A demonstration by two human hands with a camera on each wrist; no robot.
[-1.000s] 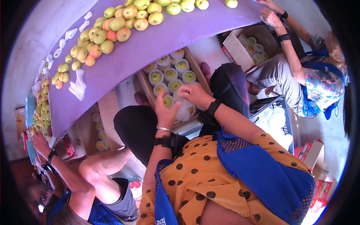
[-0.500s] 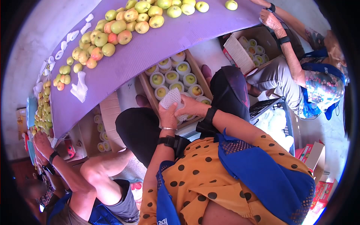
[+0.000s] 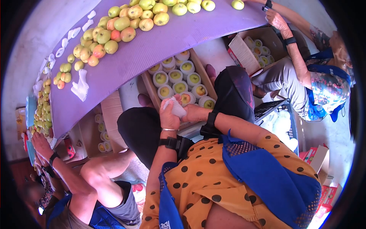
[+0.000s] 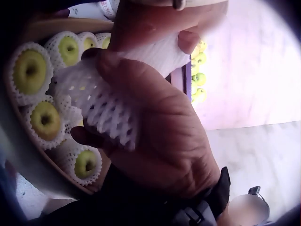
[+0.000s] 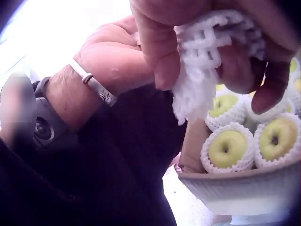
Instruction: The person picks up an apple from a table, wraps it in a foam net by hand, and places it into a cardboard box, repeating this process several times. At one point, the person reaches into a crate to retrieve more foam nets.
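A white foam fruit net point(image 3: 176, 108) is bunched between the two hands, over the near end of an open cardboard box point(image 3: 150, 88). My left hand point(image 3: 169, 116) grips it from the left, fingers curled round it. From the other side my right hand point(image 3: 196, 113) holds the mesh between thumb and fingers, as the right wrist view shows. In the left wrist view the net point(image 4: 101, 101) spreads open across the right hand's fingers. Green-yellow apples point(image 5: 228, 149) in foam nets sit in rows in the box below. The hands hide part of its near end.
A purple-topped table point(image 3: 160, 49) with loose apples point(image 3: 122, 23) and an empty foam net point(image 3: 80, 87) lies ahead. Boxes of netted apples stand at left point(image 3: 100, 133) and right point(image 3: 263, 45). A dark crate point(image 3: 272, 107) holds white nets. People sit on both sides.
A second ago the hands were apart above the box. They then came together on an upright foam net, which is now lower and more bunched between them.
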